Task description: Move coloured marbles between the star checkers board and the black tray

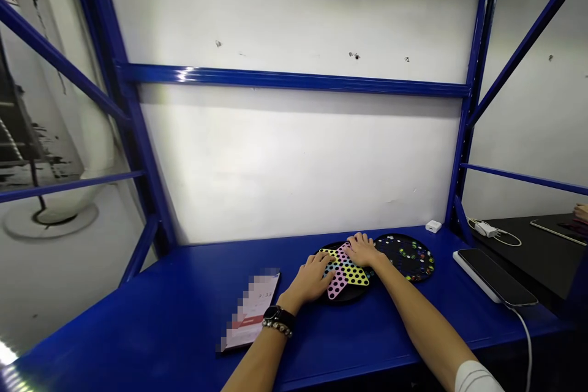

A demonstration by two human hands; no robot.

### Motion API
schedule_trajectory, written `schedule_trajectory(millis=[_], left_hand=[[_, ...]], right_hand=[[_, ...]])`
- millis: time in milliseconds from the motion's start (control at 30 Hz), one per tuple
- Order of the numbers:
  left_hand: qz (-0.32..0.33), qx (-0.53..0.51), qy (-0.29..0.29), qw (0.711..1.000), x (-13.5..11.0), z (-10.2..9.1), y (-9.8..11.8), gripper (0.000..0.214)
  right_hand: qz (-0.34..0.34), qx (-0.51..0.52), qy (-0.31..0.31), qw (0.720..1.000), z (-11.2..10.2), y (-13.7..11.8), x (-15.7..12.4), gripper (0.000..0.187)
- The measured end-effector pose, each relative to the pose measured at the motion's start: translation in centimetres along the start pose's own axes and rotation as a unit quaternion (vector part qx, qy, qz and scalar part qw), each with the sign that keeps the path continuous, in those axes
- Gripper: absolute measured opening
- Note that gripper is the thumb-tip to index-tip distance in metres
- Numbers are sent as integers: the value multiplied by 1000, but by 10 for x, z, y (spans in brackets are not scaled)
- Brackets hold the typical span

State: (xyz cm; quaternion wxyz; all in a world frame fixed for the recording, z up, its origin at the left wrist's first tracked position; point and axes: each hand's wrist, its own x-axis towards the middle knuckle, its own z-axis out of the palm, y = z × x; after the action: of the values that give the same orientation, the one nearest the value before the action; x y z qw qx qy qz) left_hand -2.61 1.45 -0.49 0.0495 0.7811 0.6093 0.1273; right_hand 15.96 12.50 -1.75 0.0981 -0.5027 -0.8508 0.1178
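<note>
A star-shaped Chinese checkers board (342, 271) in yellow, pink and blue, full of round dark holes, lies on a round black base (351, 296). My left hand (312, 278) rests on the star's left side, its fingers stretched out over the points. Across the far right part of the star lies my right hand (362, 251), with fingers extended and the wrist near the other black disc. That second round black tray (399, 255) holds several small coloured marbles, partly green, red and white. My right forearm passes in front of its left edge.
A blue shelf table (193, 300) carries everything. On the left lies a flat tablet-like item (252, 312), partly blurred. A phone (498, 275) rests on a white block at the right, with a cable. A small white box (433, 226) stands at the back.
</note>
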Motion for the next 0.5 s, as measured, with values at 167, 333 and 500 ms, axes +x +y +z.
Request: schedule_trajectory(millis=[167,333,500], left_hand=[[-1,-15,-8,1000,-2,-3,2,42],[-6,-14,-10,1000,-2,-4,4,42],[-7,-12,-6,1000,-1,-3,4,42]], right_hand=[[14,125,75,989,-32,26,-11,50],[33,214,137,967,-61,100,-47,24],[72,233,84,966,-61,160,-79,15]])
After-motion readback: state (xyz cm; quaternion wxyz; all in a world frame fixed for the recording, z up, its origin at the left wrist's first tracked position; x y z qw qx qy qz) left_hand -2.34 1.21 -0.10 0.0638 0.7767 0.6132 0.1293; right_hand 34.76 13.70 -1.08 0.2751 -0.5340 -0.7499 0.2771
